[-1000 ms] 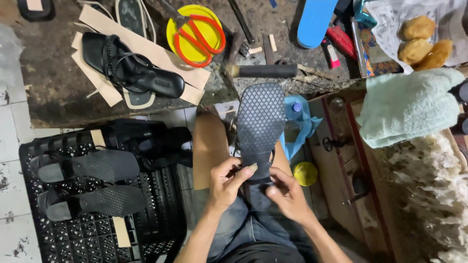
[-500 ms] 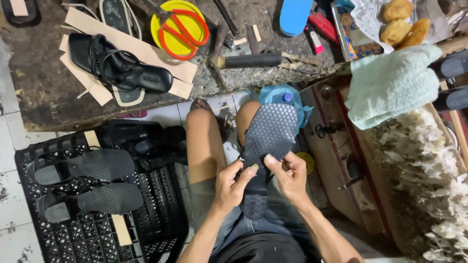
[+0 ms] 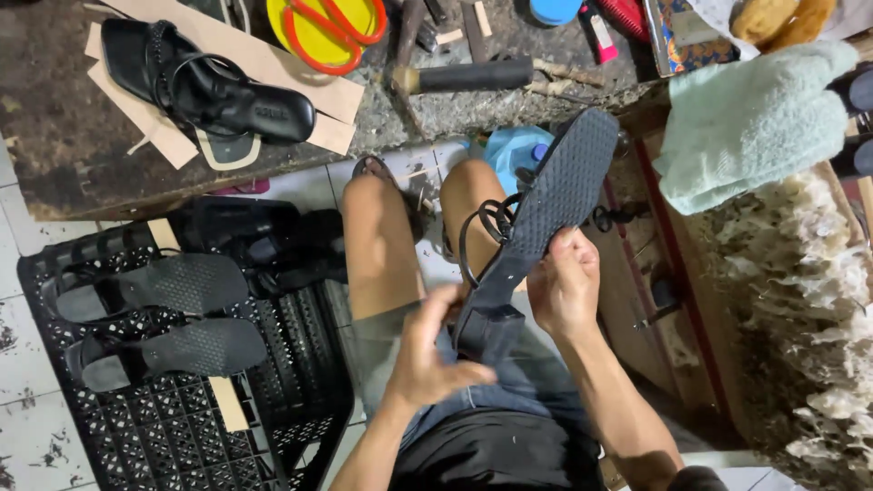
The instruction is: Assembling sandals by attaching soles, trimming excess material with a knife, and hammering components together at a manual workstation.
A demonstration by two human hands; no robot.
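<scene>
A black sandal lies sole up over my lap, its textured sole pointing up and to the right, thin black straps hanging at its left. My right hand grips the sandal at its middle. My left hand is at the block heel end, fingers loosely curled, touching or just off the heel; I cannot tell which. My bare knees show beneath.
A black plastic crate at the left carries two sole-up black sandals. On the worn bench lie a finished black sandal, beige cut-outs, orange scissors and a hammer. A pale green towel lies at the right.
The sandal has swung from pointing straight ahead to tilting up and right. My right hand has shifted up to its middle. My left hand has come off towards the heel.
</scene>
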